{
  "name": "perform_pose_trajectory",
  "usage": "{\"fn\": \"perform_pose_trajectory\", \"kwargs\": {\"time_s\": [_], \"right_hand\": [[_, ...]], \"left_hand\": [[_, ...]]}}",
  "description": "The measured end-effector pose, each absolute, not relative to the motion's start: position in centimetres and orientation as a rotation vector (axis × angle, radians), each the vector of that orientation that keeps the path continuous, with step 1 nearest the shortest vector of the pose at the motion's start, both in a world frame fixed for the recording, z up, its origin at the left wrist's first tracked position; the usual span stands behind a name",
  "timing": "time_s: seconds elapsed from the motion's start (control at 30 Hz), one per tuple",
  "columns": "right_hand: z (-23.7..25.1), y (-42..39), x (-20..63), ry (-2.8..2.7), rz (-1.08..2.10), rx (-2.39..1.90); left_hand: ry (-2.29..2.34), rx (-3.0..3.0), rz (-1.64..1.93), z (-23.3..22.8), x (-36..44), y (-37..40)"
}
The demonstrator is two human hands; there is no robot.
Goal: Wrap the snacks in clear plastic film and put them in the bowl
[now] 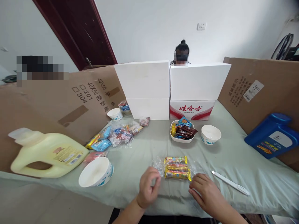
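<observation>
Plastic bag [159, 162], one; hands [150, 187], two

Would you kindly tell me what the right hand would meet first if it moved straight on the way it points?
Most likely the yellow snack packs, or the clear plastic around them, just ahead and left of the right hand; the exact gap is unclear.

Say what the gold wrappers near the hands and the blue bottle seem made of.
Gold wrappers: probably thin plastic film, perhaps metallised; shiny, with bright highlights.
Blue bottle: likely moulded plastic, smooth and slightly glossy, judging by its rounded contours.
</observation>
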State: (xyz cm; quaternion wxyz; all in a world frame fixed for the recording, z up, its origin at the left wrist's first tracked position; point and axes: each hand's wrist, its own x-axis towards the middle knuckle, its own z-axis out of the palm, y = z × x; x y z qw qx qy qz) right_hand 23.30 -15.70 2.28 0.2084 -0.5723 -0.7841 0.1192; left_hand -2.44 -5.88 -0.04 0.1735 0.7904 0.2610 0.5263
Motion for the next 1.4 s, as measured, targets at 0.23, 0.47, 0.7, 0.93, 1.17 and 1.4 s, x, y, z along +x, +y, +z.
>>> {"fn": "perform_pose_trajectory", "kwargs": {"time_s": [0.23,0.47,0.7,0.93,1.17,1.4], "right_hand": [[0.9,-9.1,24.1,-2.025,0.21,-1.637],[0.8,-9.3,24.3,-1.91,0.525,-1.783],[2.0,-12.0,25.1,-2.028,0.514,-2.004],[3.8,-9.3,23.1,-2.196,0.424,-1.774],[1.2,-7.6,25.3,-1.916,0.27,-1.988],[1.8,-9.6,24.4,-1.996,0.532,-1.823]], "left_hand": [[0.913,2.708,0.886,0.2,-0.4,-3.9],[0.979,2.811,0.718,0.9,-0.2,-2.9],[0.781,2.917,0.535,1.6,-0.8,-6.2],[0.972,2.806,0.602,2.0,1.0,-5.2],[1.127,2.706,0.401,0.7,-1.5,-5.5],[0.841,2.585,0.277,2.9,-1.9,-6.0]]}}
